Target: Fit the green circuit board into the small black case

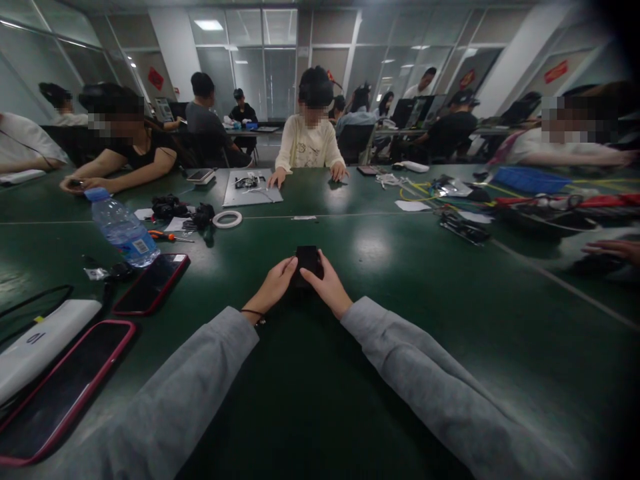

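Note:
A small black box-shaped object (307, 257) is held between my two hands, just above or on the green table (320, 373). My left hand (275, 283) grips its left side, thumb along the edge. On the other side my right hand (327, 283) closes around it, with the thumb lying across its front face. What kind of object it is, and whether its underside touches the table, I cannot tell. The fingers behind it are hidden.
Left of my arms lie two red-edged phones (153, 283), a white device (43, 347) and a water bottle (123, 227). Farther off are a tape roll (227, 219), a screwdriver (167, 236) and a blue tray (530, 180). A person (310, 133) sits opposite, hands on the table.

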The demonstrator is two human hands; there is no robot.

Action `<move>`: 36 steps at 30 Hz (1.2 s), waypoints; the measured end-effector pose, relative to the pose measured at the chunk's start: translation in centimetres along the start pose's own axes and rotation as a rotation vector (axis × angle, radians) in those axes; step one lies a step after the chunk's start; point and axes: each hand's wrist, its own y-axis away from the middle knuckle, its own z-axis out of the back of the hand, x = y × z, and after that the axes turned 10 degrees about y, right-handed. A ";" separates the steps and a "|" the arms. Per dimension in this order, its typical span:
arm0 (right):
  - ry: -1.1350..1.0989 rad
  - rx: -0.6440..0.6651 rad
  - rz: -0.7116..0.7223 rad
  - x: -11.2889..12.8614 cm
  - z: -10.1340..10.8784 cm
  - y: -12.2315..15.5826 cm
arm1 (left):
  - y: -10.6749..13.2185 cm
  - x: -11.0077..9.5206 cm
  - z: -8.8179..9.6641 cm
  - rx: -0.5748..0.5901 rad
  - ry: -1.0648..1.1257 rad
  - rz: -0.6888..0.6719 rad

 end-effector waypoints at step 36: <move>0.326 -0.004 0.288 2.3 0.1 1.6 | -0.8 0.0 1.2 -0.261 0.640 0.200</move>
